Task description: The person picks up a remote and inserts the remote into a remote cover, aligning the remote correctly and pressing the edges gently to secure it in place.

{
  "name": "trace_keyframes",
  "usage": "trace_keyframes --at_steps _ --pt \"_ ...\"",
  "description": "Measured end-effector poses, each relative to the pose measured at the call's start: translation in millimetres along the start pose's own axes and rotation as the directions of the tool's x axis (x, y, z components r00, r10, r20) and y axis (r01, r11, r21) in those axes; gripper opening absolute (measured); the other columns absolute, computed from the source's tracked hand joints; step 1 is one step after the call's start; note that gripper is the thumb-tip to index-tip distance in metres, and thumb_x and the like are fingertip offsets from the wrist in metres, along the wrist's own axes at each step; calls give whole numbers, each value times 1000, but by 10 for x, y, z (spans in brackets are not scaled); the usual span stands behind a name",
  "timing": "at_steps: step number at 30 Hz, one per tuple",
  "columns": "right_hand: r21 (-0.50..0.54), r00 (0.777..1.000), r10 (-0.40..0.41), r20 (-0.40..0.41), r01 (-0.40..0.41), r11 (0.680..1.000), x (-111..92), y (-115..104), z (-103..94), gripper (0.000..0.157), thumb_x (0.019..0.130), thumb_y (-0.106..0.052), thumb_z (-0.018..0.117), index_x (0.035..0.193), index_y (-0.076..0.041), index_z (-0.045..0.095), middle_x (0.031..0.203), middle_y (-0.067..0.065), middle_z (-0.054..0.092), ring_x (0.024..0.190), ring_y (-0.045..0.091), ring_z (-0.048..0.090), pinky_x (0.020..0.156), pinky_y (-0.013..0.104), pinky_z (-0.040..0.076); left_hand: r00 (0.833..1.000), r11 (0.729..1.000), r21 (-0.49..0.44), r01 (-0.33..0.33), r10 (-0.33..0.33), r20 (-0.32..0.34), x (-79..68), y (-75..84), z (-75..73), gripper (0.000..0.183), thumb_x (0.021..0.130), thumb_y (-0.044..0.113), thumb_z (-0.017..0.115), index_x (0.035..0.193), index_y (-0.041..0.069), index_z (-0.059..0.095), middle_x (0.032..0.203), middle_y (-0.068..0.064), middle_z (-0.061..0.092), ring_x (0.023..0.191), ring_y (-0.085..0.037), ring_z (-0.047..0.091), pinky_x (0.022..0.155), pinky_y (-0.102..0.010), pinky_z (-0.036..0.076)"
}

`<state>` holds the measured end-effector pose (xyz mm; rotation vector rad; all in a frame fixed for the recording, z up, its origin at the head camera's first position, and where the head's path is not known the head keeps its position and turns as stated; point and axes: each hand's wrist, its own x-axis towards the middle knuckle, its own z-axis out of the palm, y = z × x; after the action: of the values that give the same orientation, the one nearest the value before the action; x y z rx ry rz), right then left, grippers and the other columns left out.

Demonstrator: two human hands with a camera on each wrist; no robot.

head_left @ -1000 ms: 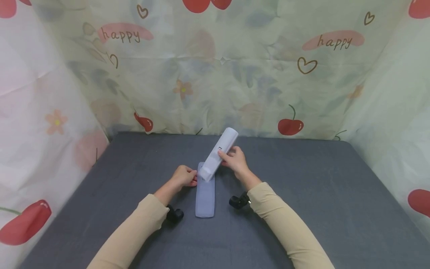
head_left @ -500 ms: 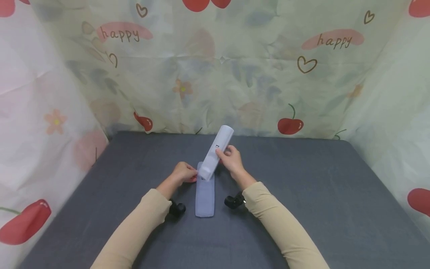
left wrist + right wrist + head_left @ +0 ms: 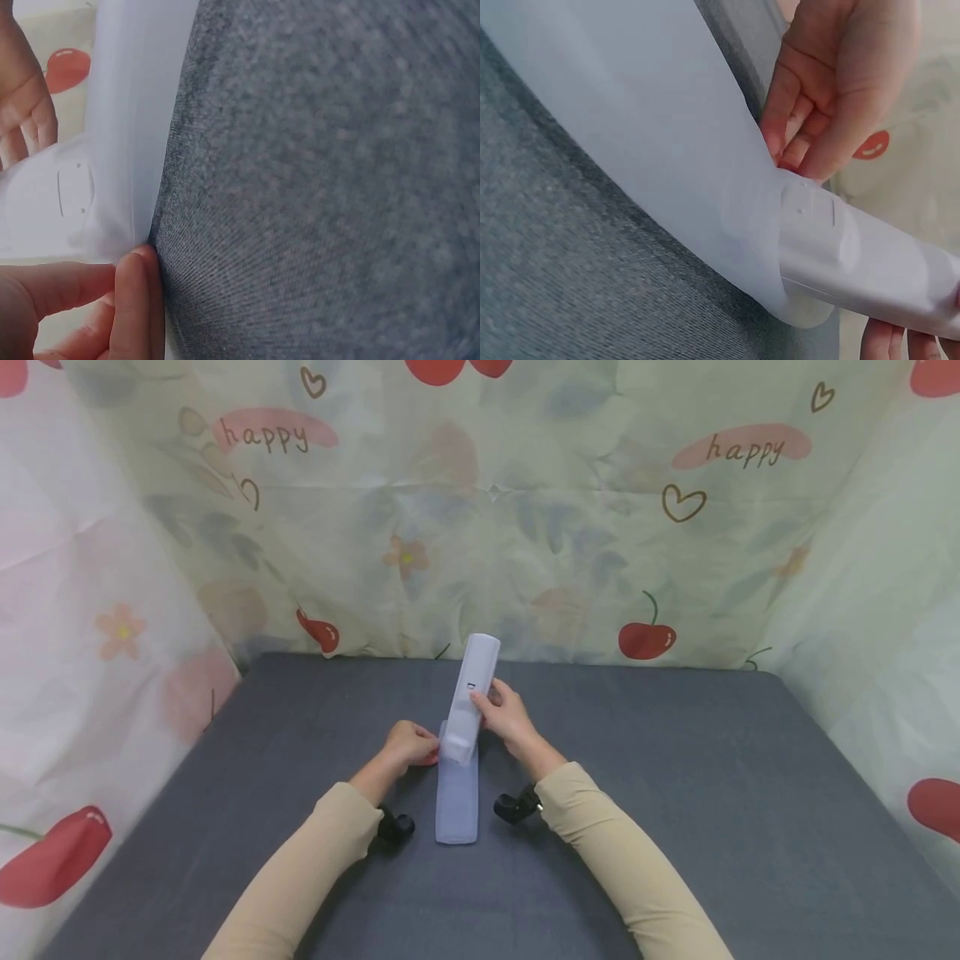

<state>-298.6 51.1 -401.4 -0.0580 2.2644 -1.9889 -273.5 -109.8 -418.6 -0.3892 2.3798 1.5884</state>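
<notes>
A long white remote control [image 3: 480,653] slants up from the far end of a translucent sleeve [image 3: 457,806] lying on the table. My right hand [image 3: 506,717] grips the remote along its side, thumb on the upper face. The left hand [image 3: 408,745] pinches the sleeve's edge near its mouth; thumb and fingertips meet there in the left wrist view. Seen from the right wrist, the near end of the remote [image 3: 885,262] sits at the mouth of the sleeve [image 3: 645,127], whose rim covers its tip. How deep the tip lies is hard to tell.
A dark grey cloth [image 3: 675,802] covers the table. Patterned curtains [image 3: 495,527] hang behind and at both sides. Black wrist cameras [image 3: 517,806] sit under the cuffs, close to the sleeve.
The right hand has swung the remote's far end leftward, so it lines up more closely with the sleeve. The left hand moved slightly and keeps its pinch; the sleeve stays in place.
</notes>
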Motion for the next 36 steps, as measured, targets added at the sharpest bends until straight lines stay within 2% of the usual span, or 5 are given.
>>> trace_keyframes --at_steps 7,19,25,29,36 --pt "-32 999 10 51 -9 999 41 -25 14 45 97 -17 49 140 -6 39 130 25 54 111 34 58 85 39 52 1000 1000 24 -2 2 -3 -19 -7 -10 22 87 2 55 100 -12 65 67 -3 55 51 -4 54 54 -16 50" --pt "-76 991 12 134 -2 997 61 -44 15 50 99 -19 46 145 -10 32 140 20 46 122 33 51 97 46 45 999 999 38 -23 22 32 -37 9 8 27 92 10 53 109 -8 63 83 -7 61 62 -6 56 61 -18 51" --pt "19 994 -3 107 1 1000 61 -82 -30 49 98 -18 47 144 -9 33 139 21 47 122 33 51 99 46 45 997 998 -40 -39 42 62 -57 51 6 28 94 12 51 112 -8 61 89 -8 60 70 -9 57 68 -23 55" --pt "34 996 -4 84 1 999 60 -92 -62 50 98 -18 47 145 -8 33 139 22 47 120 33 52 98 45 45 995 994 -105 -37 46 92 -66 71 5 30 95 13 51 115 -8 58 92 -9 60 74 -9 59 73 -25 56" --pt "48 997 -12 74 9 999 29 -126 -154 51 98 -19 49 144 -7 32 138 22 48 121 33 51 98 45 45 977 979 -192 -70 106 185 -152 114 1 40 95 18 52 124 -10 51 121 -24 58 97 -17 62 93 -35 50"
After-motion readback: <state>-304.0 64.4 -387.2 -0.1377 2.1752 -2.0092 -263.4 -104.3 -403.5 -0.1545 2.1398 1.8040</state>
